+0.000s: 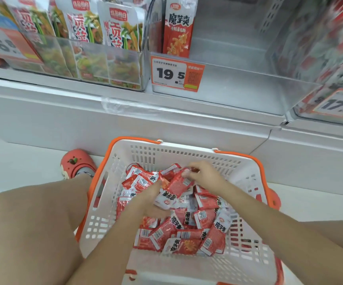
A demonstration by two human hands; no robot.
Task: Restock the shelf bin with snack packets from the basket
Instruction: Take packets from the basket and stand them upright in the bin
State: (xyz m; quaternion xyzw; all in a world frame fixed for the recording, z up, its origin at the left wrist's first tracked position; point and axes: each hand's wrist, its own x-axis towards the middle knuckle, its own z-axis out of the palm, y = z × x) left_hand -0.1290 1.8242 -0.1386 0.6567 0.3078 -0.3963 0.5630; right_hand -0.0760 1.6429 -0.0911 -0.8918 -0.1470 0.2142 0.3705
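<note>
1. Snack packets (178, 223): small red-and-white sachets, loose and overlapping in a heap on the floor of the basket (187, 264), thickest toward its far side. Basket is white plastic with orange handles and sits on the floor below the shelf.
2. Right hand (205, 173): fingers curled, pinching the top edge of one or more packets at the far side of the heap. How many it holds cannot be told.
3. Left hand (154, 192): pushed into the heap at the left of the basket, fingers hidden under packets, so its grip cannot be told. Hands sit near each other, not touching.
4. Judgement, step in hand: gathering a handful. Best to scoop with both hands cupped together under the heap, since the slick sachets likely slide out of a pinch.
5. Shelf bin (238, 87): clear-fronted, directly above the basket, with one tall red pouch (178, 29) standing at its left and the rest bare.
6. Price tag (176, 74) on the bin front, reading 19.5. Lift the load over the front lip and release low, behind the tag.
</note>
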